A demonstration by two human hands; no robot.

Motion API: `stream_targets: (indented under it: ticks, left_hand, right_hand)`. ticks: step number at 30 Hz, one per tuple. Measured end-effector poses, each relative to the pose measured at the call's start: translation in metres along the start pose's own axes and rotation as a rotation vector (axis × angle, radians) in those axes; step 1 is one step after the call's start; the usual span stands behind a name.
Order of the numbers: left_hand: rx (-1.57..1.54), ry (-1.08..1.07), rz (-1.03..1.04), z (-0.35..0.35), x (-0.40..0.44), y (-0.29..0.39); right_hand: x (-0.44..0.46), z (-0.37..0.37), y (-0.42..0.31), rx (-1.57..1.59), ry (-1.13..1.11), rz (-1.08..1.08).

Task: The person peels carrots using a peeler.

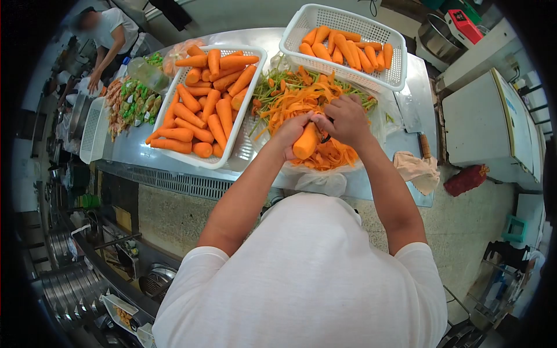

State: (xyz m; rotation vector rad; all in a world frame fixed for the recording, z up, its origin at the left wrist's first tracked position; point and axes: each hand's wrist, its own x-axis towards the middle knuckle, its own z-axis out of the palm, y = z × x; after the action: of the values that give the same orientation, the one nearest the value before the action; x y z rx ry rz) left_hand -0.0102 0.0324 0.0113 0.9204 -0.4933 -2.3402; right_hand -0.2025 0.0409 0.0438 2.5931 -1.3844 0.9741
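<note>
My left hand is closed around a thick carrot, its blunt end pointing down toward me. Against the carrot's upper part, my right hand is closed on a small dark tool, mostly hidden by the fingers, that looks like a peeler. Under and around both hands lies a heap of orange peelings mixed with green carrot tops, on clear plastic. To the left stands a white basket full of carrots; beyond the heap, another white basket holds more carrots.
A cleaver and a beige cloth lie on the metal table at right. Vegetables with green wrapping and a clear bottle are at left. Another person stands at the upper left.
</note>
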Motion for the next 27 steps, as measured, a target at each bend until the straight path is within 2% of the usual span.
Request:
stream_targets:
  ticks: [3,5,6,8,9,11,18,20,23,24,26,27]
  left_hand:
    - [0.127,-0.066,-0.093,-0.009,-0.013,0.005]
    - [-0.016,-0.332,-0.144,-0.007,-0.025,0.009]
    - [-0.014,-0.33,-0.147,-0.009,-0.026,0.007]
    - [-0.044,-0.328,-0.035,-0.013,-0.024,0.007]
    - [-0.05,-0.324,-0.029,-0.011,-0.022,0.006]
    - [-0.211,-0.046,0.065,-0.008,-0.014,0.004]
    - [-0.111,-0.146,-0.006,-0.012,-0.01,0.001]
    - [-0.033,-0.1,-0.038,-0.014,-0.002,-0.003]
    - [0.008,-0.204,-0.095,-0.018,-0.005,-0.001]
    - [0.011,-0.205,-0.1,-0.02,-0.006,-0.001]
    - [0.005,-0.283,-0.095,-0.024,-0.008,0.0]
    - [0.006,-0.285,-0.096,-0.023,-0.011,0.003]
  right_hand:
    - [0.002,0.011,0.03,-0.01,0.114,0.013]
    - [0.0,0.011,0.053,-0.165,0.1,0.169]
    - [-0.004,0.008,0.057,-0.164,0.102,0.173]
    - [-0.004,0.006,0.065,-0.105,-0.043,0.377]
    - [-0.002,0.004,0.061,-0.102,-0.048,0.37]
    - [-0.005,0.0,0.051,-0.081,-0.038,0.329]
    - [-0.001,-0.01,-0.008,0.025,0.051,0.155]
    - [0.002,-0.015,-0.029,0.073,-0.039,-0.082]
    - [0.008,-0.013,-0.027,0.049,-0.014,-0.163]
    - [0.01,-0.012,-0.018,0.048,-0.013,-0.158]
    - [0.016,-0.012,0.019,0.048,-0.076,0.058]
    - [0.017,-0.009,0.038,0.047,-0.075,0.059]
